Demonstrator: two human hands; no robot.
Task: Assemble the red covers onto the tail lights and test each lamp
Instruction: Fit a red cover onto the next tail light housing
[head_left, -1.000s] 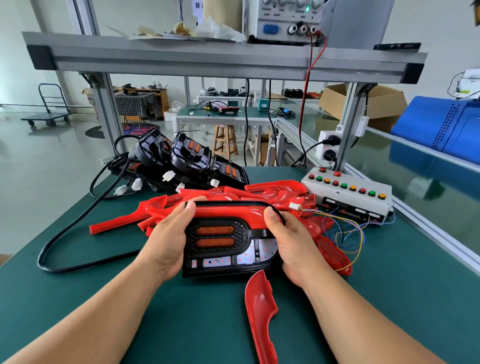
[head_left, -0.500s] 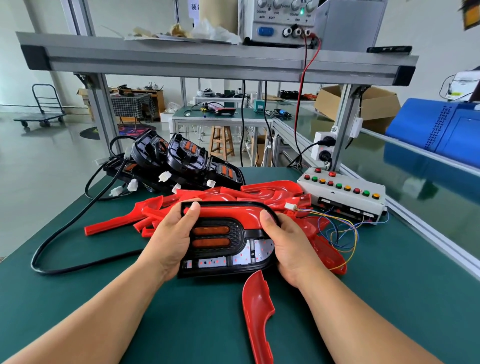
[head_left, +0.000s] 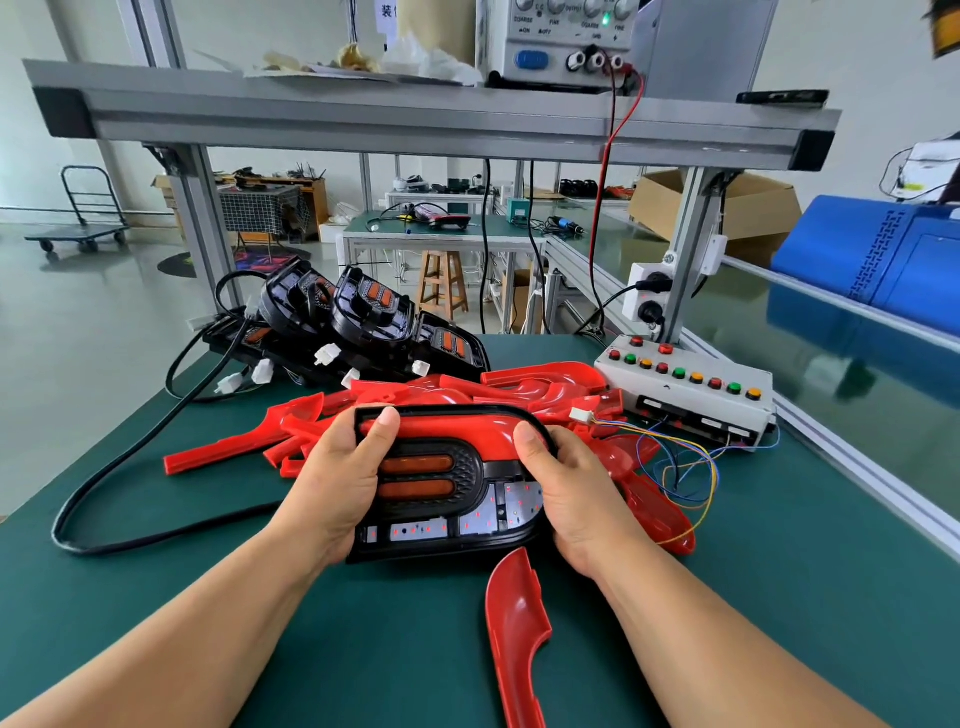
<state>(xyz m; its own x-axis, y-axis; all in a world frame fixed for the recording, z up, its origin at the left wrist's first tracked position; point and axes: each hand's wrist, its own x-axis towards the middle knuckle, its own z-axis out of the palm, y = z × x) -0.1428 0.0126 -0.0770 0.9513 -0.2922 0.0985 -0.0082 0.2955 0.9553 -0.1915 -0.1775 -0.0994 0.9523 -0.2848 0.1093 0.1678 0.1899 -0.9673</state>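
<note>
The black oblong plastic tail light (head_left: 447, 483) rests on the green table mat (head_left: 156, 597) directly before the person, and its long axis runs from left to right. A red curved plastic cover (head_left: 452, 428) sits along its far edge, while the LED strip on the near edge has no cover. The left hand (head_left: 337, 483) grips the left end and the right hand (head_left: 576, 493) grips the right end. Both hands are curled round the housing, with each thumb pressing on the red cover.

A loose red plastic cover (head_left: 517, 639) lies just beside the near edge, its long axis pointing toward the person. It is nearer to the right hand, so I judge that this hand should take it next. Behind the lamp lies a heap of red covers (head_left: 519, 384), and a white test box with coloured buttons (head_left: 685, 395) stands at the far right.
</note>
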